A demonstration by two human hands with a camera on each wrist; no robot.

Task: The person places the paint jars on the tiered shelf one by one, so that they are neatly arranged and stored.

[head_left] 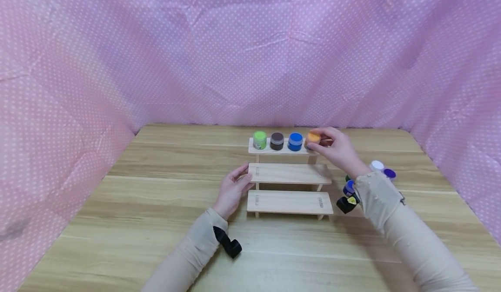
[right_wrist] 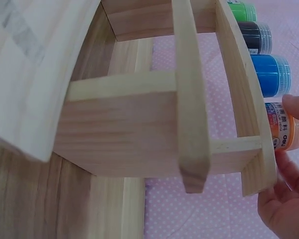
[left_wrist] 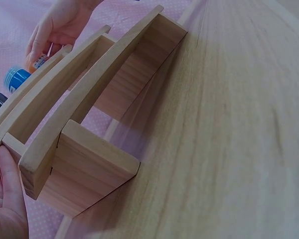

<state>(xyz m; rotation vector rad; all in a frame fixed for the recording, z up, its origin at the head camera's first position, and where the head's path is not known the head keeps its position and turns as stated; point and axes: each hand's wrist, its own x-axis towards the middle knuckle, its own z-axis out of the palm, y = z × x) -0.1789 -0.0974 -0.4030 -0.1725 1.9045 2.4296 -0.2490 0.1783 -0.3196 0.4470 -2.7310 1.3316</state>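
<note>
A three-tier wooden stand stands on the table, its tiers rising toward the back. My left hand holds the left end of the middle tier, thumb at the front edge and fingers behind. My right hand pinches an orange paint jar between thumb and fingers at the right end of the top tier. Left of it on that tier are a blue paint jar, a dark brown one and a light green one. The middle and bottom tiers hold no jars.
More paint jars stand right of the stand, partly hidden by my right forearm: a white-lidded jar, a purple one and a blue one, among others. Pink dotted cloth hangs behind the wooden table.
</note>
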